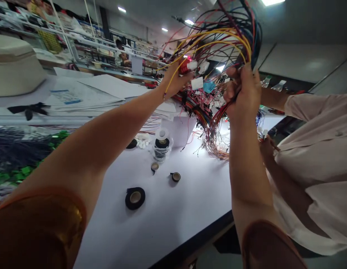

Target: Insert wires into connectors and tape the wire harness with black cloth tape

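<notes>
1. holding a big wire harness (196, 108) up above the table, the person has both bare arms raised in front of the body.
2. the right hand (243, 91) is closed firmly around a thick bunch of red and dark wires, with the fingers pressed together over them.
3. the left hand (175, 80) is gripping some yellow wires (218, 42) between its fingers, just beside a red connector (184, 67). the exact pinch is partly hidden, so i cannot tell it fully.
4. the harness is between the two hands, with white tags (197, 83) among the wires, and its lower loops come down onto the white table (173, 216).
5. on this table, rolls of black tape (135, 198) lie well apart from the hands, and a clear cup (161, 151) with more tape stands near them.
6. just beside the right arm, a co-worker's hand (267, 147) holds something too small to tell, below a pale sleeve (316, 112).
7. farther away are stacked papers (86, 93), then a seated person (120, 56) near long shelves (92, 45).
</notes>
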